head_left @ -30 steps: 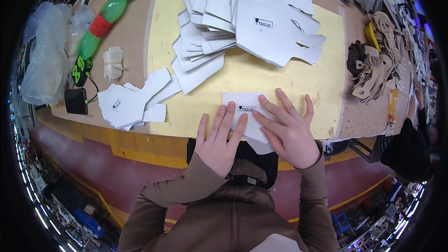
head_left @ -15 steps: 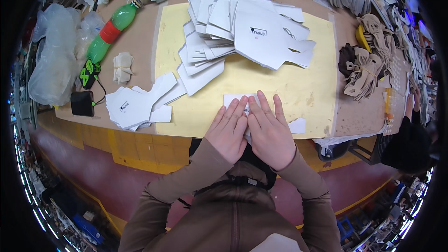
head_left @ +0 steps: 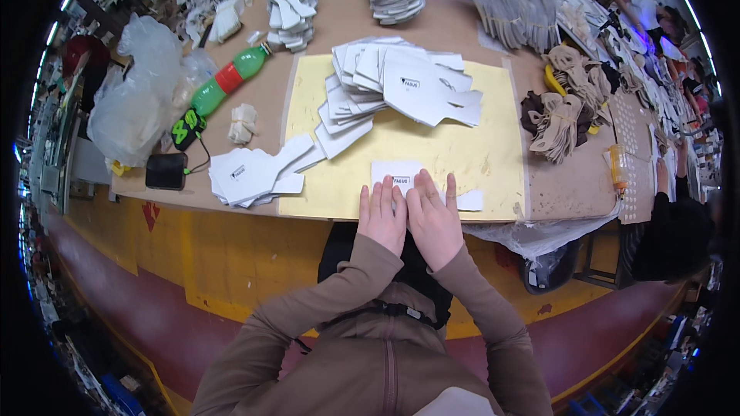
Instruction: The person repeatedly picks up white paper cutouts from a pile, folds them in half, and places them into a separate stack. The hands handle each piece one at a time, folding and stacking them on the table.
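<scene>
Both my hands rest on a small white cut piece (head_left: 395, 169) with a dark printed mark, at the near edge of a yellow sheet (head_left: 493, 158). My left hand (head_left: 382, 219) lies with its fingers stretched out over the left part. Beside it, my right hand (head_left: 434, 223) has its fingers extended and slightly spread over the right part. Underneath the hands the piece's lower part is hidden. Close to my right fingers lies a white scrap (head_left: 470, 200). Beyond is a fanned pile of white cut pieces (head_left: 424, 94); a smaller stack (head_left: 250, 176) sits to the left.
At left are a black phone (head_left: 166, 172) with a cable, a green bottle (head_left: 235, 77) with a red label, and a clear plastic bag (head_left: 127, 112). Banded beige bundles (head_left: 559, 127) lie right. Grey stacks (head_left: 505, 4) stand farther back. Another person's dark sleeve (head_left: 655, 219) shows at the right.
The view has tilted, showing more of the table's far side. My hands have drawn slightly back toward me, so more of the printed piece shows beyond my fingertips. The piles look unmoved.
</scene>
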The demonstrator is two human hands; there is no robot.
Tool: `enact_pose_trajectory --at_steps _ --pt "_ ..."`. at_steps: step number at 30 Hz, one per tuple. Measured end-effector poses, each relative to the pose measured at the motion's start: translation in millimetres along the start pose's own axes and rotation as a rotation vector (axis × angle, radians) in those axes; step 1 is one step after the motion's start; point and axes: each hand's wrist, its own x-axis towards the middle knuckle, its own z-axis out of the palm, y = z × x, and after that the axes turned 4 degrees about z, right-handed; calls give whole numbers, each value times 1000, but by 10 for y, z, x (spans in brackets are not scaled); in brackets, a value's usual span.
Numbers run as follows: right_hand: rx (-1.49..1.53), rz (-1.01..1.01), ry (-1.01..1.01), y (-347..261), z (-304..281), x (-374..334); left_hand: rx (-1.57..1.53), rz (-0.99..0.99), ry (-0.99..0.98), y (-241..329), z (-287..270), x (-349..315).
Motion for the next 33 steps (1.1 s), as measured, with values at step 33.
enact_pose_trajectory --at_steps 33 --pt "423 194 148 57 -148 -317 -1160 -114 307 -323 -259 -450"
